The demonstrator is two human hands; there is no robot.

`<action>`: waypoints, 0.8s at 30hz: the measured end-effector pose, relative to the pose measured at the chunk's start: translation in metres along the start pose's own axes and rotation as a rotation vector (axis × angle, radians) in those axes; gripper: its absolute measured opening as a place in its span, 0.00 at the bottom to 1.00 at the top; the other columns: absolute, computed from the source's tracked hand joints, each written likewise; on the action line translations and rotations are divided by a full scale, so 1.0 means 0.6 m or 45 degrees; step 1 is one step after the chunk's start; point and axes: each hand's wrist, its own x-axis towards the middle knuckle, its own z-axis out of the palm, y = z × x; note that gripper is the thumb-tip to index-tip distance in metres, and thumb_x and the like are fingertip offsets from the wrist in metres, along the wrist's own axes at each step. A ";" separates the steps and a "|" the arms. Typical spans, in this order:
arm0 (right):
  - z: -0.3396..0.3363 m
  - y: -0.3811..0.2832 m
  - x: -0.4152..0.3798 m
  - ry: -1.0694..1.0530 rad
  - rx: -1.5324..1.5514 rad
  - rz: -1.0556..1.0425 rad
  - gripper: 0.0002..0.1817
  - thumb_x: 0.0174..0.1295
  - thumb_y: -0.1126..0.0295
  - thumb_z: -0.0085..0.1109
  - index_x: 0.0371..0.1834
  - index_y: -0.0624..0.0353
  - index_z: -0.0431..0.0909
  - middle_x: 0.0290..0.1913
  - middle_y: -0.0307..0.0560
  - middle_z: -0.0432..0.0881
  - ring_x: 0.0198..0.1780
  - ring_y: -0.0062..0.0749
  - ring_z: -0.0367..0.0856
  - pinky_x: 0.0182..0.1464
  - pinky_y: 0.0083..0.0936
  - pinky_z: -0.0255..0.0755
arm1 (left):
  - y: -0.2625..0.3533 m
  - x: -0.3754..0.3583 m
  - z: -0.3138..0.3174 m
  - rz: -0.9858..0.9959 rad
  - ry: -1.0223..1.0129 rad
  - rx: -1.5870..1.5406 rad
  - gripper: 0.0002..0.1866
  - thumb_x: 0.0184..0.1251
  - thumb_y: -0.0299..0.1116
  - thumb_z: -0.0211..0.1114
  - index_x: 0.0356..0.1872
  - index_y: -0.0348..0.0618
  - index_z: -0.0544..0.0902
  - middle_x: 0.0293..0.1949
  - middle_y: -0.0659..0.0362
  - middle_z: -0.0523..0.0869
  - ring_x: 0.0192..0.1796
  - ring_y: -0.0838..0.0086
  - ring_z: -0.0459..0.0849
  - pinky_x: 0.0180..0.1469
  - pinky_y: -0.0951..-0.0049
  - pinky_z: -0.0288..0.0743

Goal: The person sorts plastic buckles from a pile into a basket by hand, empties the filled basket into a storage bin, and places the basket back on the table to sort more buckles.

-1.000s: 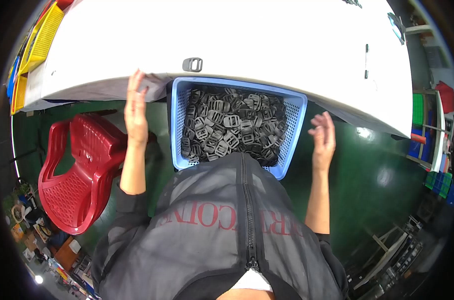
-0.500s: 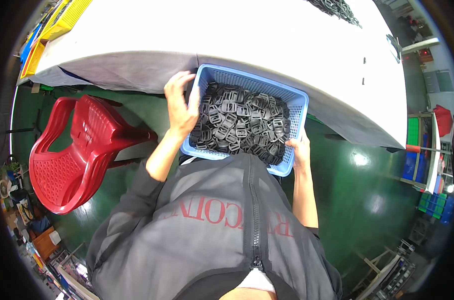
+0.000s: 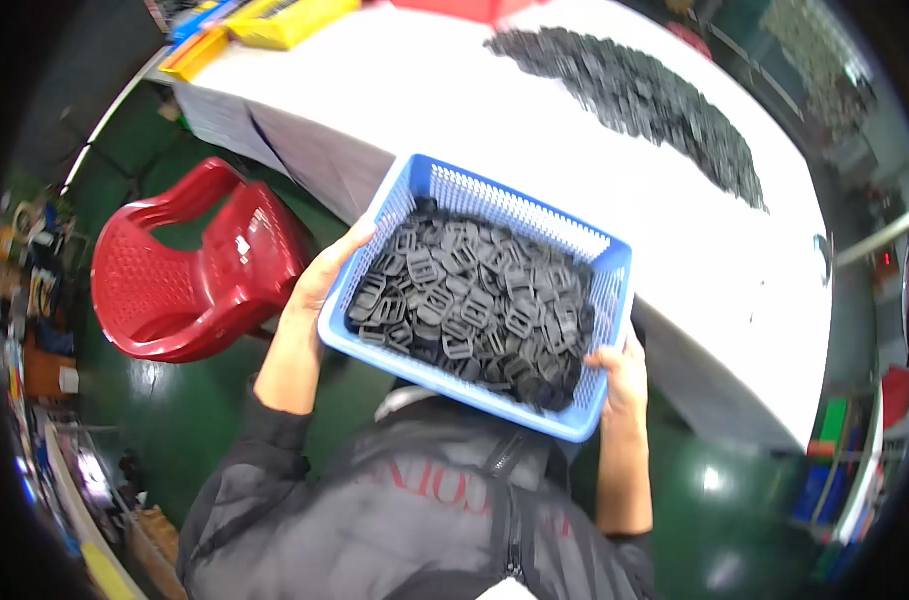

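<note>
A blue plastic basket (image 3: 519,205) with mesh walls is held in front of my body, tilted a little in view. Black plastic buckles (image 3: 464,295) fill much of it in a loose heap. My left hand (image 3: 329,265) grips the basket's left side, its fingers partly hidden by the wall. On the right side, my right hand (image 3: 622,372) holds the wall near the front corner, with the thumb over the rim. The basket's far edge lies close to the edge of the white table (image 3: 454,110).
A long pile of black pieces (image 3: 654,95) lies on the table. Yellow bins (image 3: 284,20) and a red container (image 3: 464,8) stand at its far side. To my left is a red plastic chair (image 3: 199,265) on the green floor (image 3: 184,420).
My left hand, previously raised with fingers loose beside the basket, now grips its side. The basket sits farther from my body and turned slightly. The view has shifted, showing more of the black pile.
</note>
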 end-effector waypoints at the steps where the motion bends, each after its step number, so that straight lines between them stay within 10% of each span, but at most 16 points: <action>1: 0.014 -0.019 0.021 -0.032 0.051 0.075 0.34 0.40 0.87 0.48 0.60 0.66 0.71 0.38 0.39 0.79 0.31 0.19 0.76 0.35 0.17 0.72 | 0.036 0.000 0.015 0.011 0.055 -0.015 0.25 0.73 0.41 0.54 0.66 0.38 0.70 0.61 0.53 0.78 0.59 0.67 0.78 0.63 0.65 0.71; 3: 0.028 -0.055 0.059 -0.131 0.105 0.145 0.31 0.39 0.88 0.49 0.54 0.65 0.73 0.37 0.40 0.79 0.30 0.21 0.76 0.35 0.18 0.73 | 0.112 0.004 0.005 0.019 -0.229 0.090 0.31 0.76 0.53 0.47 0.69 0.40 0.66 0.64 0.52 0.75 0.63 0.65 0.74 0.67 0.63 0.67; 5: 0.060 -0.121 0.080 -0.128 0.068 0.118 0.31 0.38 0.88 0.50 0.54 0.65 0.72 0.39 0.43 0.79 0.33 0.26 0.78 0.37 0.20 0.75 | 0.125 -0.007 0.095 0.346 0.315 0.219 0.33 0.75 0.56 0.47 0.70 0.41 0.64 0.66 0.50 0.71 0.65 0.64 0.72 0.68 0.61 0.66; 7: 0.087 -0.177 0.104 -0.213 0.049 0.035 0.34 0.39 0.88 0.47 0.57 0.67 0.70 0.42 0.47 0.80 0.38 0.30 0.80 0.41 0.22 0.76 | 0.109 0.034 0.095 0.409 0.269 0.066 0.34 0.75 0.56 0.47 0.70 0.41 0.64 0.67 0.50 0.70 0.65 0.64 0.72 0.68 0.61 0.66; 11: 0.073 -0.236 0.182 -0.190 -0.317 0.056 0.42 0.35 0.88 0.45 0.66 0.71 0.63 0.54 0.54 0.78 0.50 0.37 0.80 0.50 0.24 0.75 | 0.076 0.130 0.055 0.252 -0.055 -0.259 0.34 0.74 0.57 0.47 0.70 0.42 0.64 0.67 0.50 0.70 0.66 0.64 0.71 0.68 0.60 0.66; 24: 0.123 -0.375 0.366 -0.016 -0.268 0.241 0.47 0.30 0.84 0.47 0.68 0.65 0.61 0.50 0.49 0.79 0.45 0.35 0.81 0.44 0.21 0.76 | 0.152 0.341 0.081 -0.065 -0.120 -0.576 0.35 0.73 0.58 0.48 0.71 0.42 0.62 0.68 0.49 0.68 0.67 0.63 0.70 0.69 0.60 0.65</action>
